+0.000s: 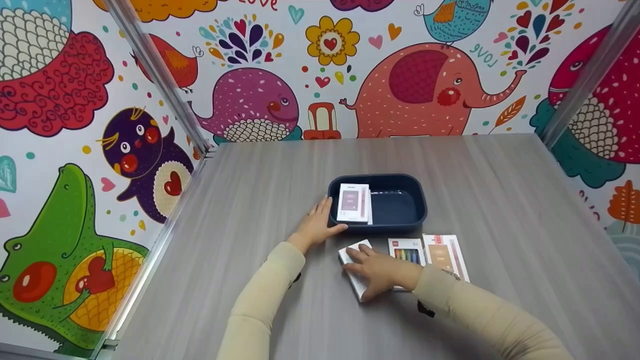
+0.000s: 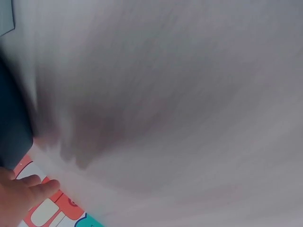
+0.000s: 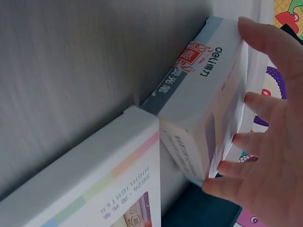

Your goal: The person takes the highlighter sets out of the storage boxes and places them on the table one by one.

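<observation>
My right hand grips a white highlighter box that lies slanted on the table in front of the bin. In the right wrist view, the thumb is at one end and the fingertips are on the printed face. My left hand rests with extended fingers against the left end of a dark blue bin. Inside the bin's left part, a white box with a purple panel lies over another white box. Only a few left fingers appear in the left wrist view.
Right of the gripped box lie a white box with a window of coloured sticks and a white box with an orange panel. The right forearm partly covers both. Cartoon-printed walls border the grey wood-grain table.
</observation>
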### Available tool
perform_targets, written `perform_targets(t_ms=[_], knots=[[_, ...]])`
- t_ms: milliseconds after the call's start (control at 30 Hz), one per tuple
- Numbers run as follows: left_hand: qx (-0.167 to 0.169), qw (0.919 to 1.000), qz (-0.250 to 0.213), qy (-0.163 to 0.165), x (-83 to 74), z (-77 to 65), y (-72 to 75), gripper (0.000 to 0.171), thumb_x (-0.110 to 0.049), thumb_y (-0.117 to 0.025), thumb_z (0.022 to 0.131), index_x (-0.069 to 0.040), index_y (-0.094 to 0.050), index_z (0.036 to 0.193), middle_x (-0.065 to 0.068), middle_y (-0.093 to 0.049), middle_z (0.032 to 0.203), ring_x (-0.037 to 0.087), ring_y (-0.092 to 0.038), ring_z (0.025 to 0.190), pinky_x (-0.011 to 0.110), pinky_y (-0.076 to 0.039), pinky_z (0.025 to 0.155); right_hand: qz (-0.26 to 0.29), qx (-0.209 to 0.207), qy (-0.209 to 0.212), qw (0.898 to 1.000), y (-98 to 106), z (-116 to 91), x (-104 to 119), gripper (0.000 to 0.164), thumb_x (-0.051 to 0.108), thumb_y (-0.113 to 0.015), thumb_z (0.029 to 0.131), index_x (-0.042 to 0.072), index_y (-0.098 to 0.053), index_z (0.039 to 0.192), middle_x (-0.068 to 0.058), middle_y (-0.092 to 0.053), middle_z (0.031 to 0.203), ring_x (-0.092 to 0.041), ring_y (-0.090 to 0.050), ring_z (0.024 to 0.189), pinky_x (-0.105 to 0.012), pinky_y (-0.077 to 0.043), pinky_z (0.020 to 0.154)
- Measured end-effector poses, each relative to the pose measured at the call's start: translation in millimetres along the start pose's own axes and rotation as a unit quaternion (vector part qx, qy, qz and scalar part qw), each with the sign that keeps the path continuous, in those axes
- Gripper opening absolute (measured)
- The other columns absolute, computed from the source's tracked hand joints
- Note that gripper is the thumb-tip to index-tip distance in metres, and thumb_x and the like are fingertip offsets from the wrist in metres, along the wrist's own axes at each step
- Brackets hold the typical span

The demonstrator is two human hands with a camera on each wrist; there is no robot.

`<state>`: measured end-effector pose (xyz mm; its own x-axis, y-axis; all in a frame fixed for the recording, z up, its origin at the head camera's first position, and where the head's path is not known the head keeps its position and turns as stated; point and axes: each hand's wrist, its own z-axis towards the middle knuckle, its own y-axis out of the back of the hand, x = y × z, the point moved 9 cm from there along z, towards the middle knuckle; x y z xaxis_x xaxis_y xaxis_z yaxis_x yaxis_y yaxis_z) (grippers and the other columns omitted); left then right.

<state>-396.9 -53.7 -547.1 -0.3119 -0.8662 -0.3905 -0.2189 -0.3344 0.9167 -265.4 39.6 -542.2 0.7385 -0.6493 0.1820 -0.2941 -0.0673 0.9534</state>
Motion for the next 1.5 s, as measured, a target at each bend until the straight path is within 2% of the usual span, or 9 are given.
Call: perform_targets(t_ms=[333, 567, 800, 1000, 1133, 1500], knots=[[-0.002, 1.0000, -0.003, -0.004, -0.8, 1.1, -0.8, 0.093, -0.062, -0.049, 0.083, -0.003, -0.014, 0.146, 0.014, -0.014, 0.152, 0.041, -0.022, 0.134, 0.050, -0.023, 0.106, 0.016, -0.036, -0.055, 0.998, 0.1, -6.5, -14.8, 0.080, 0.057, -0.070, 0.067, 0.018, -0.048, 0.133, -0.015, -0.032, 0.144, -0.039, -0.035, 0.124, -0.051, -0.036, 0.096], [0.002, 1.0000, -0.005, -0.001, -0.6, 0.7, 0.2, 0.093, -0.061, -0.050, 0.083, -0.003, -0.013, 0.147, 0.014, -0.013, 0.152, 0.040, -0.021, 0.134, 0.049, -0.022, 0.107, 0.009, -0.076, -0.068, 0.995, 2.4, -9.6, -17.5, 0.079, 0.059, -0.070, 0.065, 0.017, -0.051, 0.129, -0.017, -0.037, 0.141, -0.039, -0.040, 0.118, -0.053, -0.040, 0.090], [0.008, 0.9999, -0.006, 0.003, 0.4, 0.8, -0.9, 0.094, -0.064, -0.048, 0.083, -0.005, -0.011, 0.147, 0.013, -0.012, 0.153, 0.039, -0.020, 0.135, 0.049, -0.021, 0.107, 0.022, -0.083, -0.090, 0.992, 0.1, -11.4, -18.3, 0.075, 0.056, -0.070, 0.067, 0.015, -0.052, 0.128, -0.019, -0.037, 0.140, -0.043, -0.039, 0.117, -0.062, -0.040, 0.081], [0.007, 0.9999, -0.001, 0.008, 1.6, 0.1, -1.2, 0.094, -0.065, -0.047, 0.083, -0.006, -0.011, 0.147, 0.012, -0.012, 0.153, 0.037, -0.020, 0.136, 0.048, -0.021, 0.108, 0.022, -0.122, -0.100, 0.987, 4.2, -13.9, -18.9, 0.074, 0.055, -0.071, 0.066, 0.012, -0.054, 0.124, -0.023, -0.042, 0.133, -0.044, -0.043, 0.108, -0.058, -0.041, 0.078], [0.004, 1.0000, -0.004, 0.006, 1.8, 0.2, -1.4, 0.094, -0.064, -0.047, 0.083, -0.006, -0.011, 0.147, 0.012, -0.012, 0.153, 0.037, -0.020, 0.136, 0.048, -0.021, 0.108, 0.020, -0.135, -0.112, 0.984, 3.7, -14.9, -21.0, 0.074, 0.055, -0.070, 0.067, 0.010, -0.054, 0.123, -0.025, -0.042, 0.132, -0.047, -0.043, 0.109, -0.059, -0.040, 0.081], [0.010, 0.9998, -0.011, 0.011, 2.2, -0.7, -1.4, 0.094, -0.064, -0.047, 0.083, -0.007, -0.010, 0.148, 0.011, -0.010, 0.153, 0.037, -0.018, 0.136, 0.048, -0.019, 0.109, 0.033, -0.125, -0.108, 0.986, 2.9, -16.7, -22.7, 0.072, 0.055, -0.067, 0.070, 0.011, -0.055, 0.126, -0.026, -0.040, 0.135, -0.048, -0.041, 0.112, -0.058, -0.038, 0.087]])
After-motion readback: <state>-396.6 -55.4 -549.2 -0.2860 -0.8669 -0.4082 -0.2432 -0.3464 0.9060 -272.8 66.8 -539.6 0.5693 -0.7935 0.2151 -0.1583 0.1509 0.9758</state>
